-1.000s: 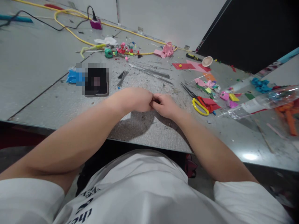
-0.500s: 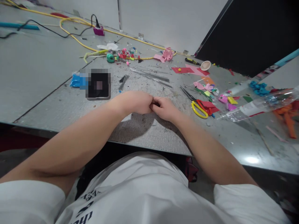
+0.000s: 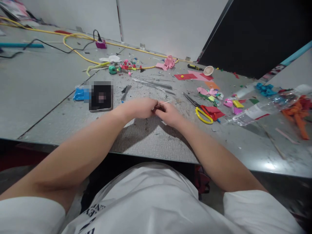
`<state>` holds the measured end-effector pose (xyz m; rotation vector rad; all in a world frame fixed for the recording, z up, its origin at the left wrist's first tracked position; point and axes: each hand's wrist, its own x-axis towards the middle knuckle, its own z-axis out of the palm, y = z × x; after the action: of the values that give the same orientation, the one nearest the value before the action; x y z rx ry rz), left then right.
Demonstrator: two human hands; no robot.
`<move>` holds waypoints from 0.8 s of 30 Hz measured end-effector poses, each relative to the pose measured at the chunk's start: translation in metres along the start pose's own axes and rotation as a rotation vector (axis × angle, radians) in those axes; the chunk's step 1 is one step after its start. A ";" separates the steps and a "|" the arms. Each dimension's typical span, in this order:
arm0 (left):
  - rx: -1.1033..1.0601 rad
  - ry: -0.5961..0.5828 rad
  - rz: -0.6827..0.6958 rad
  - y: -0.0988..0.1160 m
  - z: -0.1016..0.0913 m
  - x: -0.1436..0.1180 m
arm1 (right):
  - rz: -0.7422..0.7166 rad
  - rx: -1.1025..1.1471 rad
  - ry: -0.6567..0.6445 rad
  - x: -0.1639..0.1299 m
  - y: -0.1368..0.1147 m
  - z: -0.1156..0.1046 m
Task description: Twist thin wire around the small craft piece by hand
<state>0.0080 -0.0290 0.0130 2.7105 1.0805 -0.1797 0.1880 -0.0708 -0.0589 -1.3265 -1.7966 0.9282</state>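
My left hand (image 3: 140, 109) and my right hand (image 3: 169, 114) meet fingertip to fingertip over the middle of the grey table (image 3: 156, 136). Between them they pinch a thin metal wire (image 3: 162, 103) that sticks out up and to the right. Whatever else sits inside the closed fingers is hidden. More thin wires (image 3: 153, 84) lie in a loose bundle just beyond the hands.
A phone (image 3: 101, 96) and a blue packet (image 3: 79, 94) lie to the left. Yellow-handled scissors (image 3: 201, 112), coloured foam scraps (image 3: 212, 92) and a clear plastic bottle (image 3: 263, 109) are on the right. A yellow cable (image 3: 80, 55) and clay bits (image 3: 124, 65) cross the far side.
The wire's free end now shows above my fingers. The view has tilted up slightly; both hands stay pressed together in the same spot.
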 end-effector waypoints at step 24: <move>-0.194 0.179 0.123 -0.007 0.004 0.009 | 0.017 -0.041 0.250 0.005 -0.001 0.002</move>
<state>0.0098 -0.0189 0.0062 2.6440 0.9177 0.1824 0.1850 -0.0666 -0.0580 -1.4181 -1.6221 0.7026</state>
